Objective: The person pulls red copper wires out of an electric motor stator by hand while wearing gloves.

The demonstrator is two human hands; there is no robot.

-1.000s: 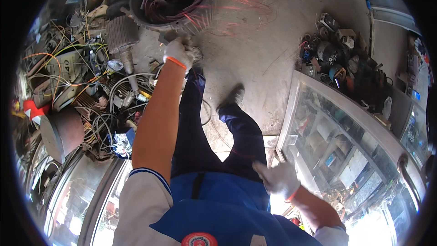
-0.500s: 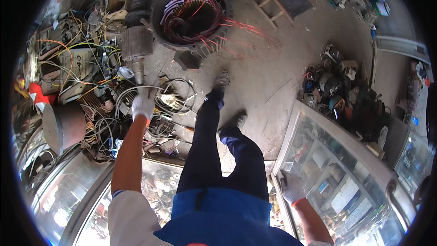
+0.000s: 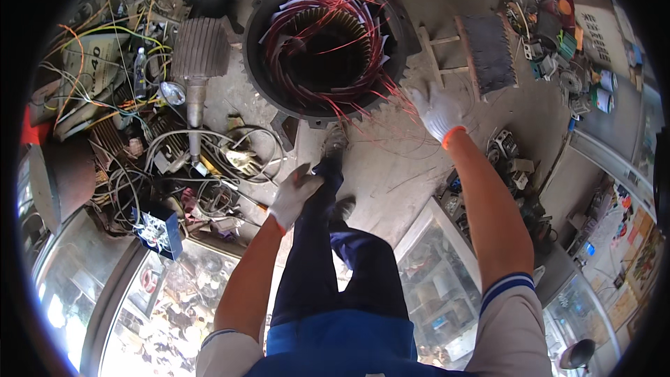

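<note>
The left hand, covered by a white knit glove with an orange cuff, is held in front of the left leg, its thumb set apart from the fingers. The right hand, gloved alike, is stretched farther forward, fingers extended. The bare left forearm and bare right forearm are both slanted inward.

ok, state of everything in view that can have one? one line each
Round housing: open end up
Red wires: loose ends spilling over the housing
Left hand: gloved, partly open, grip looks empty
Right hand: gloved, fingers extended, contact with wires unclear
Ribbed cylinder: lying down, shaft attached
Blue box: open, filled
Bottle: looks capped
</note>
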